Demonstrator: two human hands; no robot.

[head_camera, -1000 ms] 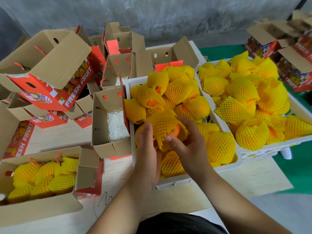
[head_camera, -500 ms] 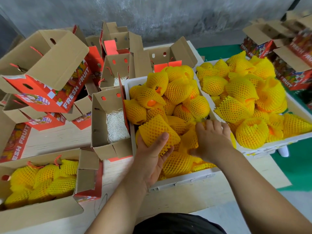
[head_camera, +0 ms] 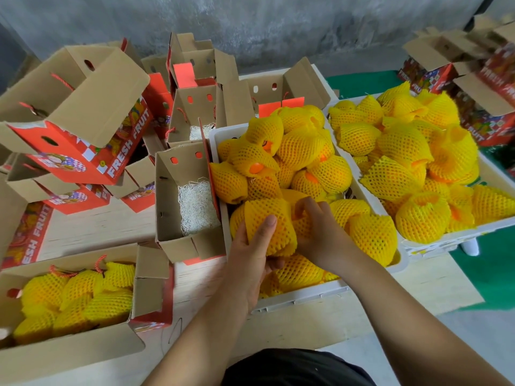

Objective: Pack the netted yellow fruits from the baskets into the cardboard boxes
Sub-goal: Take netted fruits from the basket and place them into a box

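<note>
Right hand (head_camera: 320, 235) returned to netted fruit (head_camera: 269, 227) beside open box (head_camera: 189, 201).

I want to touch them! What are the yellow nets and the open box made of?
The yellow nets look like soft foam mesh, matte and puffy with diamond-shaped holes. The open box looks like brown cardboard, dull inside with a printed red outside. Its white stuffing seems to be shredded paper.

A pale wooden counter (head_camera: 92, 227) carries everything, its boards showing bare between the goods and along the near edge. Behind it rises a rough grey concrete wall (head_camera: 278, 29). To the right of the counter a green mat (head_camera: 496, 268) covers the floor, and at the bottom edge of the view lies a patch of black cloth (head_camera: 292, 369).
</note>
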